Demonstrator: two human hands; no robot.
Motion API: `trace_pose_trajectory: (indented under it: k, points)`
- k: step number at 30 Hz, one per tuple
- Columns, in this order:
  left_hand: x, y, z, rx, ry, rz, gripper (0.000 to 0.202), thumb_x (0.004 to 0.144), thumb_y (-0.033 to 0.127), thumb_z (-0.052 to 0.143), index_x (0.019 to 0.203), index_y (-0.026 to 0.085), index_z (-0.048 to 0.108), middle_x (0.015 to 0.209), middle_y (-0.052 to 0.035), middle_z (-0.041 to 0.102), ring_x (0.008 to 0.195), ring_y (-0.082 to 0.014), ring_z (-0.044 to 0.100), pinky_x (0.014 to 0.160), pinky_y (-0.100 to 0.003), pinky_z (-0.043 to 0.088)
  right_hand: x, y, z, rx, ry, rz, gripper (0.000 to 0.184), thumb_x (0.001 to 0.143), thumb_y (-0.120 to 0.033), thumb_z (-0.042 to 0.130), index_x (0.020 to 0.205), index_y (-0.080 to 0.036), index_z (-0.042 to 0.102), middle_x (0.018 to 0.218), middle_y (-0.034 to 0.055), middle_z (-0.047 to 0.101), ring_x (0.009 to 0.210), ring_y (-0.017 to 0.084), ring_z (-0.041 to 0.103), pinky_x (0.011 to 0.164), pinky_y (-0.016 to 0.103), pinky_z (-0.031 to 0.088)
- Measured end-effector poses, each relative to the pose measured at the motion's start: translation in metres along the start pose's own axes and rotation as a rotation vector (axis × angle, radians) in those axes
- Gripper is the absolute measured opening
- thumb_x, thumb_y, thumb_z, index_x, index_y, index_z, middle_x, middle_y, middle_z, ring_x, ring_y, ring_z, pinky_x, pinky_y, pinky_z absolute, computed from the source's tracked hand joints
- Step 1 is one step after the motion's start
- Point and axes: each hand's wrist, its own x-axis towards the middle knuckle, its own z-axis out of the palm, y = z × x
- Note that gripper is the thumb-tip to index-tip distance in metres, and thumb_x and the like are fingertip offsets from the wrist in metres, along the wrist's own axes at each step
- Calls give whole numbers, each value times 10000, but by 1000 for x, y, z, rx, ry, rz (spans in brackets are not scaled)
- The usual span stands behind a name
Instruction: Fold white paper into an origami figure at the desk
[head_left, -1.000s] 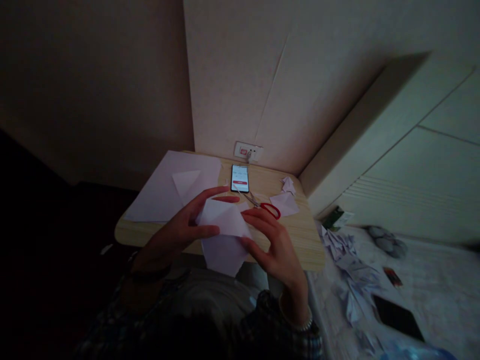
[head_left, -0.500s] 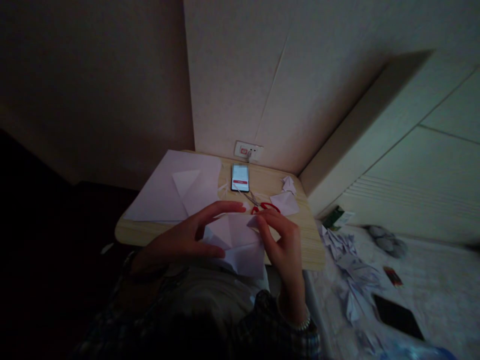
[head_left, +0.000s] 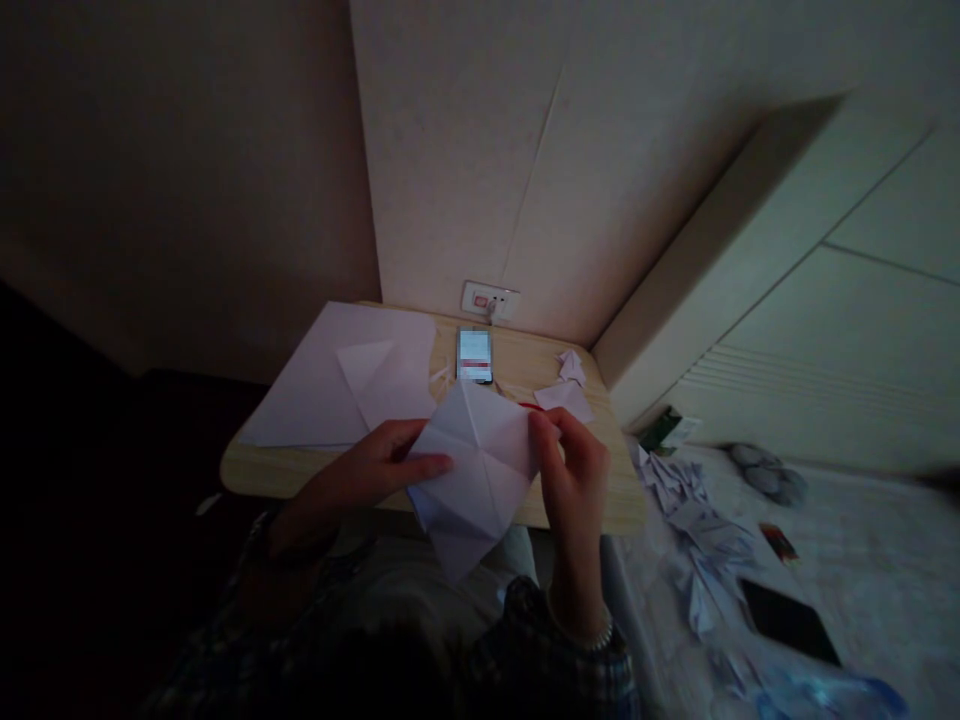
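Observation:
A square sheet of white paper [head_left: 474, 462], creased through its middle, is held up between my hands over the front edge of the table. My left hand [head_left: 386, 460] pinches its left corner, thumb on the near face and the fingers partly hidden behind. At the right corner, my right hand [head_left: 566, 445] grips the paper between thumb and fingers. Behind the sheet, only a bit of the scissors' red handle [head_left: 531, 406] shows. Just past its top corner lies a lit phone [head_left: 474, 354].
Large white sheets [head_left: 300, 400] cover the left of the wooden table [head_left: 615, 490]. A folded paper square [head_left: 564, 401] and a small folded paper shape [head_left: 571, 366] lie at the right. On the bed beside are several folded papers [head_left: 705, 530] and a dark tablet-like device [head_left: 790, 621].
The paper has been opened out from a partly folded shape and turned into a diamond facing me. It now covers most of the scissors. My left fingers have closed in on its edge.

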Motion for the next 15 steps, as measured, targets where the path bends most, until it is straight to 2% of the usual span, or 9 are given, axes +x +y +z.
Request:
trace_pose_trajectory:
  k: [4, 7, 10, 12, 15]
  points:
    - [1, -1, 0, -15, 41, 30, 173, 730, 279, 766, 881, 195, 764, 880, -65, 785, 817, -243, 710, 722, -329, 572, 1, 4, 2, 72, 64, 111, 322, 872, -436, 541, 639, -216, 505, 556, -60, 405, 519, 114, 370, 476, 246, 267]
    - [0, 0, 0, -69, 80, 85, 496, 706, 238, 788, 1188, 222, 673, 1020, -77, 770, 940, -242, 714, 796, -316, 568, 3, 6, 1, 125, 141, 161, 333, 868, -464, 530, 642, -224, 483, 549, -66, 370, 512, 115, 341, 461, 248, 236]
    - [-2, 1, 0, -110, 50, 122, 757, 711, 209, 778, 1405, 283, 485, 1032, -55, 746, 906, -202, 720, 803, -298, 563, 4, 9, 0, 154, 211, 189, 331, 855, -466, 538, 636, -227, 470, 560, -67, 360, 526, 116, 336, 469, 250, 237]
    - [-3, -1, -1, -126, 30, 151, 714, 720, 190, 760, 1378, 302, 506, 1056, -49, 733, 911, -194, 720, 808, -292, 556, 5, 11, 0, 177, 241, 203, 318, 842, -461, 553, 644, -224, 478, 566, -68, 372, 532, 115, 338, 473, 249, 237]
    - [-3, -4, -2, -66, 8, 196, 406, 761, 196, 714, 1159, 271, 676, 1065, -53, 729, 940, -208, 708, 797, -289, 549, 5, 14, 0, 224, 275, 221, 295, 826, -448, 577, 661, -216, 501, 576, -67, 411, 539, 114, 355, 483, 246, 250]
